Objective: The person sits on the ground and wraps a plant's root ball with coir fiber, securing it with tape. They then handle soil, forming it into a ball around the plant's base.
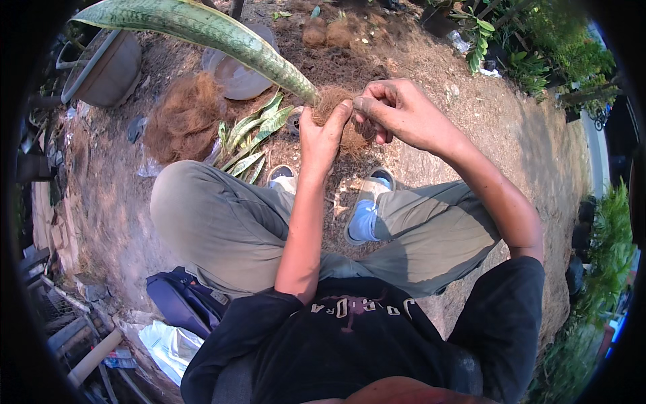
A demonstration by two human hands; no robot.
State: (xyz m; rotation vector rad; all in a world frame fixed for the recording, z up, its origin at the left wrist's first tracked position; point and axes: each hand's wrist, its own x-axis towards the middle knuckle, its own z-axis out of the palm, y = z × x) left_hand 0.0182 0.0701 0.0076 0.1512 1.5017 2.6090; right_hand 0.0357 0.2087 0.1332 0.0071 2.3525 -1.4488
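My left hand (pixel 323 136) grips a ball of brown coconut fibre (pixel 333 98) wrapped about the base of a long snake plant leaf (pixel 242 48), which slants up to the left. Close against the ball's right side is my right hand (pixel 386 108), thumb and fingertips pinched together by the left thumb; whether a thread or strand lies between them cannot be told. More loose fibre shows under both hands. Several variegated snake plant leaves (pixel 257 129) lie on the ground left of my left hand, next to a large heap of coconut fibre (pixel 184 118).
A grey plastic tub (pixel 108 68) stands tilted at the upper left, and a translucent basin (pixel 239 76) lies behind the leaves. Fibre balls (pixel 323 34) sit farther back. A dark blue bag (pixel 184 300) and a white plastic bag (pixel 171 346) lie at the lower left.
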